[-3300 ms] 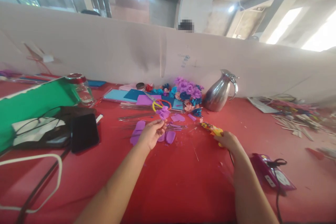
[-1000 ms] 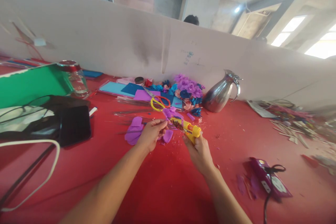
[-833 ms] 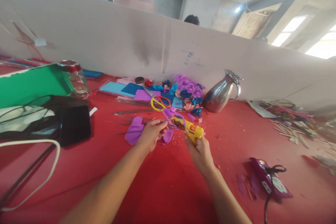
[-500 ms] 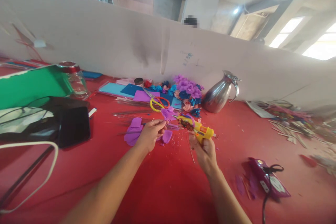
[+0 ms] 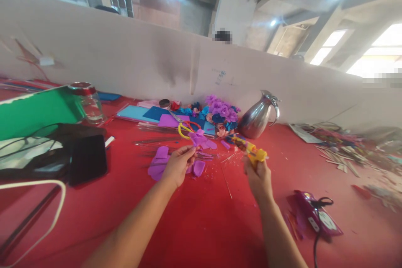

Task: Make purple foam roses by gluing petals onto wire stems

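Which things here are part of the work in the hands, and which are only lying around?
In use:
- left hand pinching a purple paper flower
- right hand gripping a yellow glue gun
- loose purple petals

Lying about:
- steel jug
- scissors
- finished paper flowers
- glass jar
- black phone
- power strip

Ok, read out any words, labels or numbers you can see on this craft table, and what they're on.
None can be read.
Bluish scribble on the white partition wall: too blurred.
White label on the purple power strip: too small.
Yellow glue gun in the right hand: no legible marking.
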{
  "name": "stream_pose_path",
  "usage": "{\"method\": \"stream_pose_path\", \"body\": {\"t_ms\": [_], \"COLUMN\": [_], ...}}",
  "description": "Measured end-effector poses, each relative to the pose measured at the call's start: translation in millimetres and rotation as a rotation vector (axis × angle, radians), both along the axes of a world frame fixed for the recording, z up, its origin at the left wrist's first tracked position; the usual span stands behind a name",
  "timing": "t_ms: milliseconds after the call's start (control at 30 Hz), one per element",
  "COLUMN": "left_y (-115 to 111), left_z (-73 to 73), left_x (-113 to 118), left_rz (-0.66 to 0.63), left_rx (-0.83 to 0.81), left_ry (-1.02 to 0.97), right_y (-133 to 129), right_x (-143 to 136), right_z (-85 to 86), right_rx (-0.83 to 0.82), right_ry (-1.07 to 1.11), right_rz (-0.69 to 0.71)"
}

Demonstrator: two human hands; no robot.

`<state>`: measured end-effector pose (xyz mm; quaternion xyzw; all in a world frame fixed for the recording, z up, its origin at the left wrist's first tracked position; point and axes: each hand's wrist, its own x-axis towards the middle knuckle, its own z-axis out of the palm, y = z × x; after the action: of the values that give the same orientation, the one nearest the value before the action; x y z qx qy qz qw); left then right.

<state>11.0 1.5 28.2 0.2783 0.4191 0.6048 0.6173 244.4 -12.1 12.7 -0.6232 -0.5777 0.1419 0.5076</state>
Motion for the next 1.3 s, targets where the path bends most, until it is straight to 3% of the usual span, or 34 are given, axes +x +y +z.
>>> {"method": "stream_pose_path", "body": {"t_ms": [133,233,300,367,400,467,533,667,767,967,1167,1300], "left_y": [0,-1,-2,-4,-4,-6,-7,-7,-7,-8,-9,-9], "left_z": [1.3,1.4,2.3,3.9,4.8,6.7,8.1,9.1,7.4,-2.0,-3.1,-0.7], "left_x": [0,1,1,1,1,1,1,2,5,14,16,16], "left_rz": [-0.009,-0.016,-0.026,-0.054,-0.075,-0.112,-0.142,-0.140,-0.120,-0.221,-0.225,-0.235], "left_rx": [0.010,0.031,0.047,0.064,0.068,0.058,0.039,-0.001,-0.014,0.011,-0.076,-0.099], "left_ry": [-0.055,-0.102,-0.135,-0.166,-0.182,-0.221,-0.260,-0.281,-0.235,-0.124,-0.168,-0.195], "right_y": [26,30,25,18,15,11,10,13,13,9,9,9], "right_x": [46,70,70,53,38,0,-39,-92,-103,-99,-98,-100], "right_z": [-6.2,-3.9,2.3,11.8,17.4,28.7,38.0,40.5,31.1,19.4,18.9,18.4], "right_rx": [-0.300,-0.471,-0.445,-0.287,-0.180,-0.063,-0.088,-0.174,-0.222,-0.353,-0.482,-0.467], "right_ry": [0.079,-0.244,-0.512,-0.621,-0.586,-0.397,-0.113,0.406,0.684,0.973,1.158,1.244], "right_rz": [-0.038,-0.206,-0.364,-0.376,-0.306,0.039,0.348,0.653,0.635,0.595,0.608,0.581]}}
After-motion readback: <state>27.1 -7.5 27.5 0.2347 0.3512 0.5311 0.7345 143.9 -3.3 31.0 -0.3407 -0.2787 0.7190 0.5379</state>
